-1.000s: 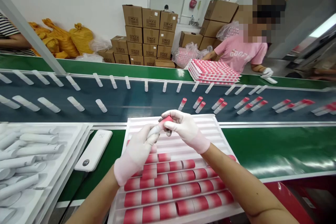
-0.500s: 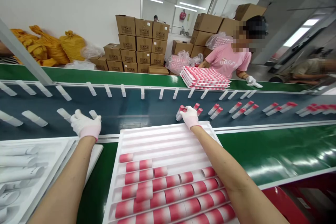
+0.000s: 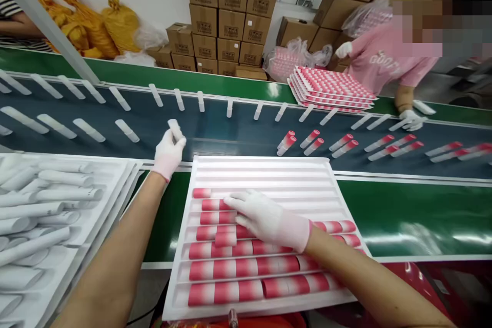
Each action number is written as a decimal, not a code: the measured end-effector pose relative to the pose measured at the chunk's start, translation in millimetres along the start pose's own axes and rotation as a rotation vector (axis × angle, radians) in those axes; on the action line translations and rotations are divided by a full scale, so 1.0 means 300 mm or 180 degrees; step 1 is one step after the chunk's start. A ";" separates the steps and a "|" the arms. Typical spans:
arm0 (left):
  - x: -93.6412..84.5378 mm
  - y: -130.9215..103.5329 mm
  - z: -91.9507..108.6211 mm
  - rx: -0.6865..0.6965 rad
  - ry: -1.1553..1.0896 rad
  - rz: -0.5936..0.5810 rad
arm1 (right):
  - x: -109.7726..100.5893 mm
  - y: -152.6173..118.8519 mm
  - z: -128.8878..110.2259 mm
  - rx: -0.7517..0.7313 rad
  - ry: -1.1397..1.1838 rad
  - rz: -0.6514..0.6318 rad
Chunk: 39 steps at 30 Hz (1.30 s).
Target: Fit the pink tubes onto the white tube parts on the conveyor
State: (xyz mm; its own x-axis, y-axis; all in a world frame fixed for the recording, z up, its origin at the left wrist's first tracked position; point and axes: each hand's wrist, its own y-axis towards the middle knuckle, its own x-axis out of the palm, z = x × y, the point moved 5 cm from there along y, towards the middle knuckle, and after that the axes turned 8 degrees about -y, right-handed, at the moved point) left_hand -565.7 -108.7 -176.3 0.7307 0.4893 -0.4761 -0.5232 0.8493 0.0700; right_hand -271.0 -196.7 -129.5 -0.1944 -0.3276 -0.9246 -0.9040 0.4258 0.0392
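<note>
At the near edge of the blue belt, my gloved left hand (image 3: 169,151) is closed around a short white tube (image 3: 174,128), whose top end sticks up past the fingers. My gloved right hand (image 3: 265,215) is low over a white ribbed tray (image 3: 265,174) with its fingers stretched out. Its fingertips are at a red-and-white tube piece (image 3: 224,204) in an upper row, and the palm hides part of the rows below. More red-and-white tube pieces (image 3: 246,267) lie end to end along the tray's lower grooves; one rests on top of the others.
White tubes (image 3: 89,130) stand on the blue belt (image 3: 215,146) to the left, red-topped ones (image 3: 311,138) to the right. Stacked trays of white tubes (image 3: 69,193) lie at left. Across the belt, a person in pink (image 3: 384,61) is beside stacked red-and-white trays (image 3: 330,89).
My right hand has moved from the red-topped tubes on the belt back over the tray. My left hand now grips a white tube. The view has tilted down.
</note>
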 end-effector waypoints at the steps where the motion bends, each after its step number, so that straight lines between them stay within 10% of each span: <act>1: 0.004 -0.055 0.031 0.0176 -0.0282 -0.0175 | 0.017 0.015 -0.015 -0.0100 -0.0143 -0.0067; 7: -0.033 -0.327 0.158 0.0374 -0.1175 -0.0588 | 0.021 0.056 -0.008 -0.0216 -0.0418 0.0045; 14: -0.077 -0.411 0.247 0.0419 -0.0951 -0.0360 | 0.020 0.048 0.029 0.1243 0.0444 -0.0110; 18: -0.053 -0.452 0.251 0.0003 -0.1487 -0.0734 | 0.004 0.048 0.040 0.1073 0.0621 -0.0454; 27: 0.049 -0.558 0.322 -0.0791 -0.2969 -0.2318 | -0.251 0.057 0.118 0.1482 0.2666 0.1852; 39: 0.068 -0.555 0.345 -0.0676 -0.1759 -0.2424 | -0.214 0.092 0.123 0.1230 0.3667 0.1896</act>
State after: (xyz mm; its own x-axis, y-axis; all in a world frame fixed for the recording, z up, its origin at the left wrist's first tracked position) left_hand -418.3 -219.5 -107.0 0.9820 -0.1078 0.1554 0.1476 0.9506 -0.2731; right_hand -269.3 -132.7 -83.1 -0.8942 -0.4455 0.0433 -0.4443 0.8952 0.0347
